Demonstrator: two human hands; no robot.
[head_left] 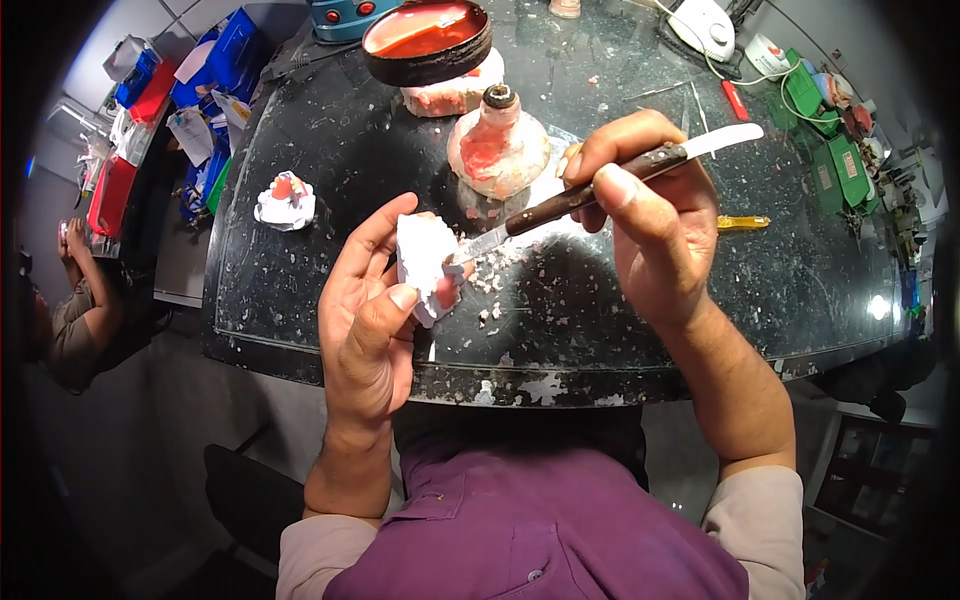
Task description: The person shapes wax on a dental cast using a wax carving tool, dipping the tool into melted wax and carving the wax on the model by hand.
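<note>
My left hand (370, 310) grips a white plaster dental cast (422, 250) with some pink on its lower right side, thumb in front and fingers behind. In my right hand (650, 205) is a wax knife (560, 207) with a dark riveted handle and a metal blade at each end. Its lower blade touches the right side of the cast, or lies just over it; I cannot tell which. White crumbs (488, 285) lie on the dark table beneath. Just beyond stands a spirit lamp (500, 150) smeared with pink wax.
A round pan of red wax (425, 40) sits at the back on a pink-stained block (455, 92). Another cast (285, 203) is at the left. A yellow-handled tool (742, 222) lies right of my right hand. Green boxes (845, 170) line the right edge. Another person (80, 300) is far left.
</note>
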